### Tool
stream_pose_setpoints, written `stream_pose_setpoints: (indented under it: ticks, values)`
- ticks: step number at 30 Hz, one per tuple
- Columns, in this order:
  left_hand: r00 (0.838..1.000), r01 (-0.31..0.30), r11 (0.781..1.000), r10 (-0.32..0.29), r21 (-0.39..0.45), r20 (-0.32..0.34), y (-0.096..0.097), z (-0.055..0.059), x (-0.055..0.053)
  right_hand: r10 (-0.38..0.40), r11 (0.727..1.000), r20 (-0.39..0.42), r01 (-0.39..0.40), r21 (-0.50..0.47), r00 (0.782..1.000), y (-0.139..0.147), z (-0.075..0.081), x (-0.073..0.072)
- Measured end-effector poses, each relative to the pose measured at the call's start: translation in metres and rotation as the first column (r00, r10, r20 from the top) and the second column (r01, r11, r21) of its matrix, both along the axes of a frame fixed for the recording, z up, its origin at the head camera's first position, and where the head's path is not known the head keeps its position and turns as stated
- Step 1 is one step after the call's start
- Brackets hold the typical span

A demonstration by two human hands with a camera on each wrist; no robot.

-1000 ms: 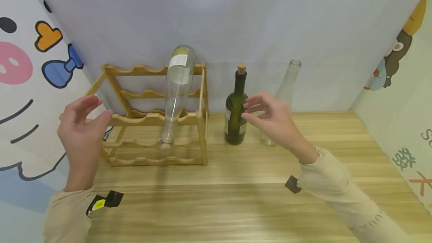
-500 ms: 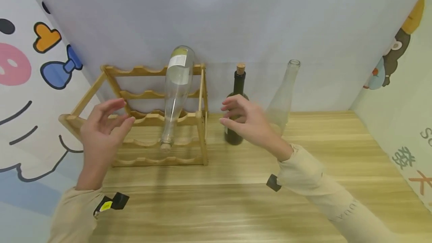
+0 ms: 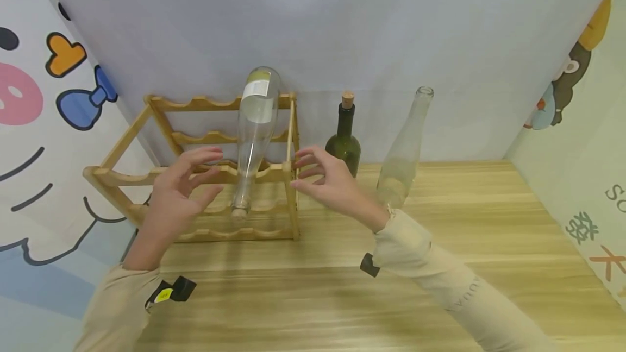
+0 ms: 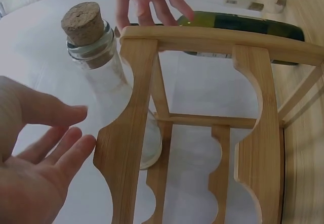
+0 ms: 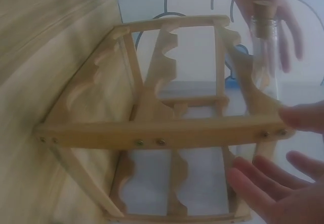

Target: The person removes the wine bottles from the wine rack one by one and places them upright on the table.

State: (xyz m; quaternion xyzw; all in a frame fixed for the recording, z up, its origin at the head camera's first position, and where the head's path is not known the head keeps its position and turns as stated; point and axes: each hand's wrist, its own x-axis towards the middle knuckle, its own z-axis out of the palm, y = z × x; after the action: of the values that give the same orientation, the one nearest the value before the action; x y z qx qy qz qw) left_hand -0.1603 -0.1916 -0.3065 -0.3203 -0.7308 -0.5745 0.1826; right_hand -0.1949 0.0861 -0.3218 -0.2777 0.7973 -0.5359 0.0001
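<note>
A clear glass bottle (image 3: 256,118) with a cork lies tilted across the top of a wooden wine rack (image 3: 220,235), its neck toward me. My left hand (image 3: 181,192) hovers at the rack's front top rail, left of that bottle, fingers loosely curved around nothing. In the left wrist view its fingertips (image 4: 83,145) come close to the rail; contact is unclear. On the other side, my right hand (image 3: 330,181) is beside the rack's right end, thumb and fingers apart. The right wrist view shows its fingers (image 5: 253,186) by the end bar, again with contact unclear.
A corked green wine bottle (image 3: 344,145) stands right of the rack, partly behind my right hand. Further right is an uncorked clear bottle (image 3: 403,156). Both stand on the wood-grain table (image 3: 313,297), before a pale back wall (image 3: 371,26). Printed side walls flank it.
My left hand has moved right along the rack's front toward the clear bottle. My right hand has moved left, past the green bottle, to the rack's right end. The bottles and rack stay put.
</note>
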Motion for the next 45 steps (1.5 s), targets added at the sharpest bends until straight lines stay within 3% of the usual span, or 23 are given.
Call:
stream_pose_setpoints:
  ticks: [4, 7, 9, 12, 14, 18, 21, 25, 30, 39, 41, 45]
  values:
    - [0.996, -0.009, 0.985, -0.006, -0.173, -0.084, 0.007, 0.000, -0.002, 0.006, 1.000, 0.004, -0.006, -0.017, 1.000, -0.009, -0.008, -0.002]
    - [0.983, -0.088, 0.948, 0.032, -0.307, -0.181, 0.011, 0.000, -0.004, 0.005, 1.000, -0.025, -0.006, -0.028, 1.000, -0.014, -0.014, -0.003]
    - [0.961, -0.160, 0.910, 0.056, -0.381, -0.269, 0.013, -0.002, -0.006, 0.004, 0.999, -0.057, -0.007, -0.053, 0.998, -0.017, -0.017, -0.003]
    - [0.922, -0.227, 0.868, 0.045, -0.442, -0.384, 0.016, -0.006, -0.011, -0.004, 0.997, -0.117, -0.005, -0.081, 0.993, -0.019, -0.019, -0.004]
    - [0.896, -0.248, 0.860, 0.028, -0.447, -0.443, 0.018, -0.009, -0.015, -0.005, 0.997, -0.159, -0.008, -0.083, 0.987, -0.020, -0.020, -0.004]
    - [0.854, -0.274, 0.867, 0.020, -0.416, -0.520, 0.021, -0.014, -0.020, 0.000, 0.999, -0.221, -0.012, -0.052, 0.975, -0.022, -0.021, -0.006]
    - [0.844, -0.277, 0.871, 0.019, -0.405, -0.536, 0.022, -0.018, -0.022, 0.003, 0.999, -0.238, -0.013, -0.042, 0.971, -0.023, -0.022, -0.007]
    - [0.845, -0.263, 0.877, 0.009, -0.401, -0.535, 0.023, -0.021, -0.025, 0.005, 0.999, -0.245, -0.015, -0.038, 0.970, -0.022, -0.022, -0.008]
    - [0.829, -0.273, 0.880, 0.010, -0.388, -0.560, 0.023, -0.024, -0.027, 0.011, 0.999, -0.238, -0.019, -0.033, 0.971, -0.021, -0.023, -0.009]
    - [0.807, -0.237, 0.931, 0.029, -0.278, -0.590, 0.028, -0.026, -0.029, 0.009, 0.999, -0.249, -0.018, -0.034, 0.969, -0.019, -0.026, -0.010]
    - [0.794, -0.232, 0.946, 0.050, -0.226, -0.606, 0.031, -0.027, -0.029, 0.009, 0.999, -0.254, -0.019, -0.037, 0.967, -0.019, -0.027, -0.010]
    - [0.753, -0.231, 0.969, 0.121, -0.087, -0.647, 0.042, -0.024, -0.026, 0.010, 0.999, -0.269, -0.022, -0.039, 0.963, -0.020, -0.028, -0.009]
